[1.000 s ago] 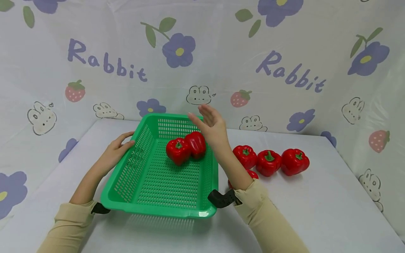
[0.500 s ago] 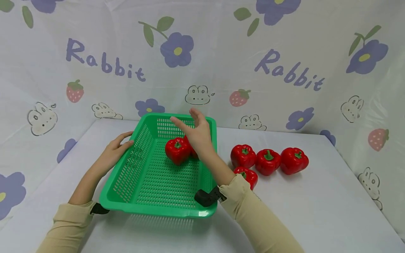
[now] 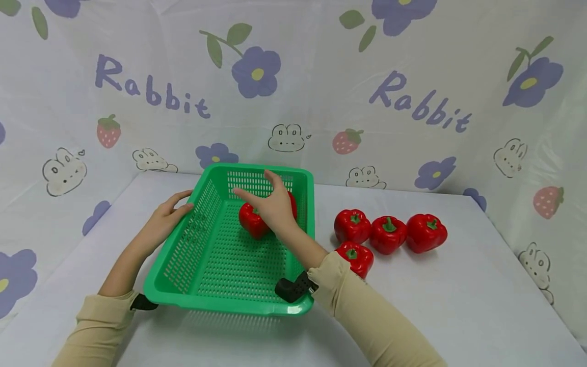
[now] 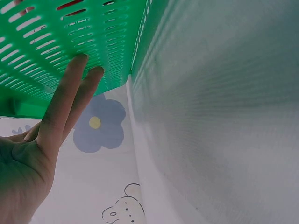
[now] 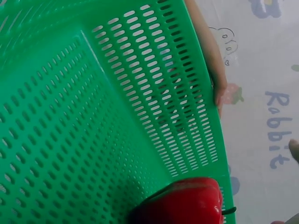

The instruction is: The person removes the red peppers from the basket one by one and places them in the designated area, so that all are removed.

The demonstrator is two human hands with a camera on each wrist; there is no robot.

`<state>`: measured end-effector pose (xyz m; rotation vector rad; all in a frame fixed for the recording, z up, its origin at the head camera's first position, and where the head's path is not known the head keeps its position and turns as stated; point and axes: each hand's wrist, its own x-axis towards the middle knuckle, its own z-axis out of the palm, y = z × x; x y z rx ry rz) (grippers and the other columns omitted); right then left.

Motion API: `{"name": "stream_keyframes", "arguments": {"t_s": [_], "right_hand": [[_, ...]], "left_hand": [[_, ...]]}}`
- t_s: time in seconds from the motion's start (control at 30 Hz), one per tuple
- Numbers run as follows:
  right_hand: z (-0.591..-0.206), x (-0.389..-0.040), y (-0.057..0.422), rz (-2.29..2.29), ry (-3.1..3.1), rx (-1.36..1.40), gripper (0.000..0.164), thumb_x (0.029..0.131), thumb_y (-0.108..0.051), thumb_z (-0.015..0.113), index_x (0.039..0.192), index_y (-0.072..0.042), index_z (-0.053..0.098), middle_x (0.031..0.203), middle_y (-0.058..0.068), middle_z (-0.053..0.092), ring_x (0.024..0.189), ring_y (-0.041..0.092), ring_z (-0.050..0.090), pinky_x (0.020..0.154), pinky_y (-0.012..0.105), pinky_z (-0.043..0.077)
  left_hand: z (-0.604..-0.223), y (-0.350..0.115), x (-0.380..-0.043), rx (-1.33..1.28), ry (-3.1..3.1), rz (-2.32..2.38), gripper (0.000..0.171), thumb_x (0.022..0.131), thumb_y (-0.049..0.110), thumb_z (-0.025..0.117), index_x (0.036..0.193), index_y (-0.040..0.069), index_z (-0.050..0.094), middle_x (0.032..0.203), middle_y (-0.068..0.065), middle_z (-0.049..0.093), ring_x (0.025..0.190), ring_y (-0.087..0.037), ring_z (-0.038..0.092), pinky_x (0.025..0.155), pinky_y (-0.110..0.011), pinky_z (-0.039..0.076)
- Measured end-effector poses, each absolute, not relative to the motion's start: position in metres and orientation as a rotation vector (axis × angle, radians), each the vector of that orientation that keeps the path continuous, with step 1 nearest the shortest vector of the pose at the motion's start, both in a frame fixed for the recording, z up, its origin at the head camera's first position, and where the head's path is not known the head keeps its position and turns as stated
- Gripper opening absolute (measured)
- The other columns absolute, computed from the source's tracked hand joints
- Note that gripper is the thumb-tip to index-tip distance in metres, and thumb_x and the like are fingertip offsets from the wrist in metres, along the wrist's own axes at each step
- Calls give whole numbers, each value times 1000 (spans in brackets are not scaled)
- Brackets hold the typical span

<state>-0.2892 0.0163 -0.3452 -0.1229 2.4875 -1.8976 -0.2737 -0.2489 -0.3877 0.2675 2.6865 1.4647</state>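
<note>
A green plastic basket (image 3: 234, 305) stands on the white table, with two red bell peppers (image 3: 251, 220) in it, partly hidden by my right hand. My left hand (image 3: 166, 220) rests against the basket's left rim. In the left wrist view, two straight fingers (image 4: 70, 88) touch the slotted outer wall. My right hand (image 3: 275, 206) is over the peppers inside the basket, its thumb and a finger spread apart. The right wrist view shows one pepper (image 5: 184, 203) low in the frame, with fingertips (image 5: 294, 148) at the right edge, apart from it.
Right of the basket are several more red bell peppers: a left one (image 3: 352, 226), a middle one (image 3: 388, 235), a right one (image 3: 426, 233) and a nearer one (image 3: 359, 259) partly behind my right sleeve. A patterned curtain (image 3: 312, 76) hangs behind the table.
My right hand has moved left and down, from above the basket's right rim to over the peppers inside it. My left hand and the basket have stayed in place.
</note>
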Motion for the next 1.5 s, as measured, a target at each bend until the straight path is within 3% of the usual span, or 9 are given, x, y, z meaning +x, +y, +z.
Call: {"name": "stream_keyframes", "arguments": {"t_s": [0.37,0.87,1.5], "right_hand": [[-359,-289,16,-1780,2477,-105,88,80,-37,81,151,-14,34,154,6,39,143,28,35,110,50,41],[-364,-289,20,-1573,2506,-138,89,78,-33,82,150,-11,36,152,5,42,139,27,40,104,49,47],[-363,-288,22,-1401,2567,-247,71,79,-17,81,142,-10,49,142,12,52,130,30,47,95,47,53]], "left_hand": [[-388,-250,-272,262,2697,1457,60,105,42,38,156,14,22,116,-30,64,79,-5,67,73,-28,55],[-388,-249,-272,265,2671,1485,60,105,41,38,156,14,21,114,-30,64,78,-6,68,71,-28,56],[-387,-247,-273,273,2660,1489,61,105,42,38,156,14,21,116,-31,63,78,-6,69,70,-29,56]]}}
